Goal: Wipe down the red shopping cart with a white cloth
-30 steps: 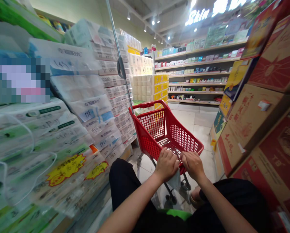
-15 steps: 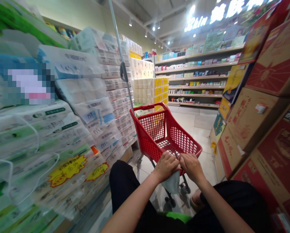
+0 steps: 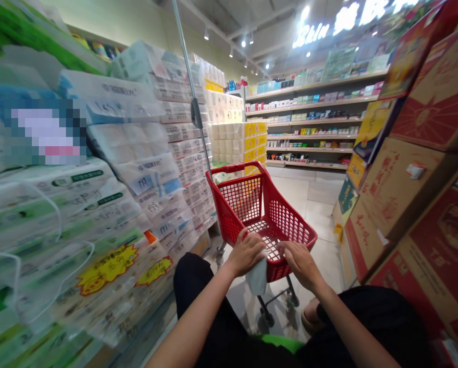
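Pale cloth (image 3: 257, 279) hanging below left grip (image 3: 260, 251), beside red cart (image 3: 229, 220)

Left: wrapped paper packs (image 3: 148, 168) stacked high, yellow starburst label (image 3: 108, 270) on near ones, white cable (image 3: 19, 271) across. Right: piled cartons (image 3: 401, 186). Back: stocked shelves (image 3: 309, 137), lit sign (image 3: 343, 23) above, ceiling spotlights (image 3: 243, 43) on.

Pale limp cloth (image 3: 257, 279) at upright red cart (image 3: 284, 217)

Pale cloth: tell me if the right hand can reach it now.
Probably yes: the cloth hangs from the left hand's grip, near the right hand, and the way along the near end of the red cart looks free.
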`<action>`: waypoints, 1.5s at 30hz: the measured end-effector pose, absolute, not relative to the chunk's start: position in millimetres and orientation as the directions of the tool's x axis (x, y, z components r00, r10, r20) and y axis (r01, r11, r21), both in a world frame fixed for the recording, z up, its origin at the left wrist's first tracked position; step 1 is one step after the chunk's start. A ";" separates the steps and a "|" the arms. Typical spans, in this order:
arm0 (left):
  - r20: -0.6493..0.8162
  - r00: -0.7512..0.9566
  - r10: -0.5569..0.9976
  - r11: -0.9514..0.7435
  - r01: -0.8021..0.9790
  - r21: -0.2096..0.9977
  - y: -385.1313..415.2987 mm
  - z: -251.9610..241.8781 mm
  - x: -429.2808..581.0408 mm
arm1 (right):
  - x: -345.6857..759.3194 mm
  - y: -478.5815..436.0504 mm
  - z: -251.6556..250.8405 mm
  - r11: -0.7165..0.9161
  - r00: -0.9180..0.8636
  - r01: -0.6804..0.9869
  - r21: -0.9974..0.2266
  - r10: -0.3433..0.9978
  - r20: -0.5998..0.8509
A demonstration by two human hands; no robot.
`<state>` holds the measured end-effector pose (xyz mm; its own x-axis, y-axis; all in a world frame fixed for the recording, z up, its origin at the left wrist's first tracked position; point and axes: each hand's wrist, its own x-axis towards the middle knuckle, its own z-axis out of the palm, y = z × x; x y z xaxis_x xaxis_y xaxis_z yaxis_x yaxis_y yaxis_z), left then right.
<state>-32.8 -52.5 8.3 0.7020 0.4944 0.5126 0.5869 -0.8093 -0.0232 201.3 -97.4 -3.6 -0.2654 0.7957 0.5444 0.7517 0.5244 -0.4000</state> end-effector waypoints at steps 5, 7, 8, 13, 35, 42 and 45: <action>0.558 0.572 0.601 -0.735 0.670 0.105 -79.8 8.0 -6.1 | 189.9 -107.9 1.7 0.555 -0.183 0.657 -0.510 0.774 0.606; 0.566 0.538 0.625 -0.726 0.667 0.168 -89.9 6.8 8.4 | 181.1 -114.1 4.7 0.596 -0.258 0.645 -0.479 0.759 0.597; 0.569 0.527 0.631 -0.731 0.650 0.208 -93.7 6.6 14.7 | 177.5 -116.9 6.1 0.618 -0.300 0.638 -0.459 0.749 0.591; 0.608 0.470 0.640 -0.768 0.357 0.532 -97.3 17.3 24.2 | 178.1 -123.6 8.0 0.620 -0.328 0.669 -0.410 0.741 0.586; 0.553 0.542 0.632 -0.750 0.608 0.261 -50.9 18.4 -3.7 | 216.4 -120.1 5.7 0.605 -0.470 0.782 -0.149 0.729 0.498; 0.544 0.565 0.620 -0.760 0.603 0.241 -39.7 17.1 -8.3 | 312.1 -80.1 7.5 0.435 -0.305 0.891 -0.125 0.781 0.544; 0.564 0.548 0.618 -0.750 0.627 0.213 -36.9 16.6 -8.8 | 324.3 -72.2 6.6 0.424 -0.294 0.896 -0.129 0.787 0.543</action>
